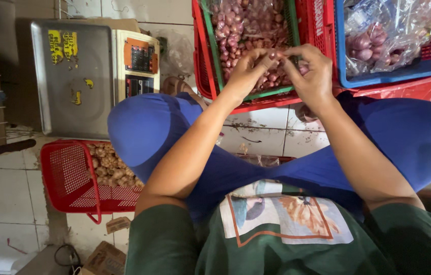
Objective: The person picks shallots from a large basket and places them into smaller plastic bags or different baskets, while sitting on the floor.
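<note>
The fingertips of both hands meet on one small shallot (272, 55), pinched between them just above the green basket (215, 56). The left hand (246, 71) grips it from the left with fingers curled shut around it; the right hand (311, 71) closes on it from the right, thumb and forefinger pressed to its end. The shallot is too small to tell which way its long axis runs. Directly beneath lies a heap of shallots (246, 25) in the basket, which sits inside a red crate (200, 76). Farther left stand a scale (73, 76) and a red basket of garlic (65, 175).
</note>
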